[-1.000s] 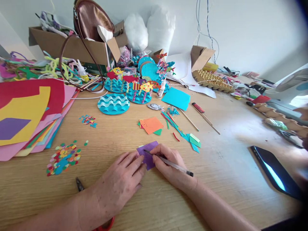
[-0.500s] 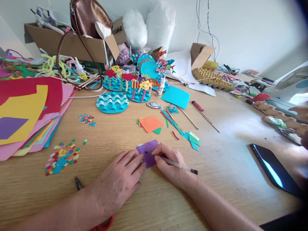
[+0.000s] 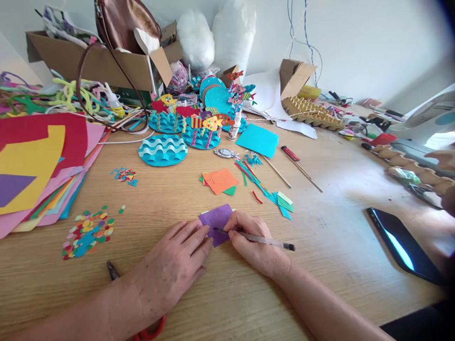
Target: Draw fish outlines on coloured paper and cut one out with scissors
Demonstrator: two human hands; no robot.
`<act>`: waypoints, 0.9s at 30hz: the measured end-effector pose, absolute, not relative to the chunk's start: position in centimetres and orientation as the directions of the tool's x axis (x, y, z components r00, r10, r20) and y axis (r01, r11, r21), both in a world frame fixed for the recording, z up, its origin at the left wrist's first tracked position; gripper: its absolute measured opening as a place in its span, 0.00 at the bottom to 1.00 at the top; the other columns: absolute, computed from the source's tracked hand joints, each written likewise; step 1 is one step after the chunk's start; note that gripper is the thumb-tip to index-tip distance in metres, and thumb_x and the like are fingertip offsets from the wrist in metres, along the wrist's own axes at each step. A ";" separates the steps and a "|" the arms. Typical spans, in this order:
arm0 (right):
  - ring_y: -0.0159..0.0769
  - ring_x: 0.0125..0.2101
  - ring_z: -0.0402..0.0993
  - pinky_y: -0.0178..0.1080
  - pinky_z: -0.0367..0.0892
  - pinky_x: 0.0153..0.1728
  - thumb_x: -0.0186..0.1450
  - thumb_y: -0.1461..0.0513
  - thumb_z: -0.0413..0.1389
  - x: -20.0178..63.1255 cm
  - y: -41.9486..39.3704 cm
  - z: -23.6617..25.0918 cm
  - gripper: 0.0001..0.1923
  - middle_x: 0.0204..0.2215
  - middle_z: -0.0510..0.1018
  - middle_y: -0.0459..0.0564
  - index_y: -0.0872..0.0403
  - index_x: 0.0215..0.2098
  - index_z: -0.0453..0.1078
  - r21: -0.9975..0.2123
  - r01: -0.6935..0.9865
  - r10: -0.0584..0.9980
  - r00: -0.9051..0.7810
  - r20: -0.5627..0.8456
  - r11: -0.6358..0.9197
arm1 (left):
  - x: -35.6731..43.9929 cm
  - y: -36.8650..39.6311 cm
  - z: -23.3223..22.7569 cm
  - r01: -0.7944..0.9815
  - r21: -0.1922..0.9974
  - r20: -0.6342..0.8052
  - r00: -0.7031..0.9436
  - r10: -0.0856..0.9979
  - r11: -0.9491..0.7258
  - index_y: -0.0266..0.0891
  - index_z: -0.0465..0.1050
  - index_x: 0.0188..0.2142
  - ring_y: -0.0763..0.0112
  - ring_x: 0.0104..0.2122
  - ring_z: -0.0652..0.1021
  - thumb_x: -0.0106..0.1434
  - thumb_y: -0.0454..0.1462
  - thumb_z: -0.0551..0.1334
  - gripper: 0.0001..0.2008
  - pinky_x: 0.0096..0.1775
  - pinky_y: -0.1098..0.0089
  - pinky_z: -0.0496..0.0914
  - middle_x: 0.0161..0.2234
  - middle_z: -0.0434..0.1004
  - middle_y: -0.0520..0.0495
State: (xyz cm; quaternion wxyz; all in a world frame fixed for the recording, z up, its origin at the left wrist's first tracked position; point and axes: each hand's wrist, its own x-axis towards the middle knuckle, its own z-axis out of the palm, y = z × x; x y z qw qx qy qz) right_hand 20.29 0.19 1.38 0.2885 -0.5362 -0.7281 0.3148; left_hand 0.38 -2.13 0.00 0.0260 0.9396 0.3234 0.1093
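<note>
Purple paper (image 3: pixel 217 219) lies flat on the wooden table (image 3: pixel 330 246), near its front edge and just ahead of both my hands. My left hand (image 3: pixel 174 265) rests palm down with the fingers spread, their tips pressing on the left edge of the paper; it grips nothing. My right hand (image 3: pixel 254 244) is closed around a pen (image 3: pixel 265 241), whose tip touches the paper near its lower middle while the capped end points right. Nearest to me, the red handles of scissors (image 3: pixel 149 331) show under my left forearm, with a dark tip to their left. To the near left lies a small heap of coloured paper dots (image 3: pixel 87 232). To the near right a dark phone (image 3: pixel 401 244) lies flat, its screen catching light. Just beyond the purple paper sits an orange paper piece (image 3: pixel 220 181) over a green scrap, with loose strips and green and blue offcuts to its right. On the left a stack of coloured sheets (image 3: pixel 39 166) overlaps the table edge. Farther off stand blue wave discs (image 3: pixel 162 150) decorated with paper fish, a blue sheet (image 3: pixel 258 140) and a glue bottle (image 3: pixel 233 129). At the far left is a cardboard box (image 3: pixel 92 64) holding a brown bag (image 3: pixel 124 23); at the far right edge another person's hand (image 3: pixel 441 158) shows.
</note>
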 end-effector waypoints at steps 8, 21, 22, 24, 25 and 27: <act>0.29 0.18 0.63 0.31 0.57 0.21 0.56 0.65 0.50 20.2 0.2 1.1 0.04 0.17 0.68 0.41 0.53 0.27 0.66 -0.807 0.542 0.964 -0.236 0.121 0.234 | 0.4 -2.2 0.1 0.613 0.129 0.178 0.759 0.626 -0.780 0.35 0.67 0.50 0.54 0.53 0.69 0.63 0.36 0.59 0.16 0.52 0.55 0.63 0.52 0.71 0.41; 0.29 0.21 0.66 0.31 0.60 0.23 0.57 0.66 0.51 19.7 0.6 0.6 0.04 0.20 0.72 0.42 0.53 0.28 0.67 -0.753 0.601 0.956 -0.261 0.133 0.269 | 0.6 -2.1 0.2 0.619 0.113 0.181 0.756 0.629 -0.777 0.34 0.68 0.50 0.54 0.51 0.70 0.62 0.37 0.59 0.16 0.52 0.56 0.63 0.51 0.71 0.40; 0.29 0.21 0.67 0.31 0.60 0.23 0.57 0.66 0.51 19.7 0.6 0.6 0.04 0.20 0.72 0.42 0.52 0.28 0.67 -0.744 0.609 0.955 -0.263 0.137 0.275 | 0.6 -2.1 0.2 0.620 0.112 0.179 0.756 0.630 -0.776 0.35 0.68 0.50 0.55 0.51 0.70 0.62 0.37 0.59 0.16 0.52 0.57 0.63 0.51 0.71 0.41; 0.30 0.22 0.68 0.31 0.61 0.24 0.57 0.66 0.51 19.7 0.6 0.5 0.04 0.20 0.73 0.42 0.52 0.28 0.67 -0.733 0.615 0.950 -0.273 0.149 0.292 | 0.6 -2.1 0.1 0.620 0.116 0.179 0.756 0.630 -0.776 0.35 0.68 0.50 0.55 0.52 0.70 0.63 0.37 0.59 0.16 0.52 0.57 0.62 0.51 0.71 0.41; 0.30 0.22 0.68 0.31 0.61 0.24 0.57 0.66 0.51 19.7 0.6 0.5 0.05 0.21 0.73 0.42 0.53 0.28 0.68 -0.730 0.613 0.947 -0.280 0.157 0.302 | 0.6 -2.1 0.1 0.620 0.118 0.181 0.755 0.631 -0.776 0.36 0.68 0.50 0.56 0.52 0.69 0.63 0.37 0.58 0.16 0.53 0.57 0.62 0.52 0.71 0.41; 0.30 0.22 0.69 0.31 0.62 0.25 0.57 0.67 0.51 19.7 0.6 0.4 0.05 0.21 0.74 0.43 0.53 0.28 0.68 -0.728 0.607 0.941 -0.295 0.167 0.319 | 0.6 -2.1 0.1 0.622 0.120 0.188 0.751 0.633 -0.774 0.36 0.67 0.51 0.56 0.52 0.69 0.63 0.37 0.58 0.16 0.53 0.57 0.62 0.52 0.71 0.41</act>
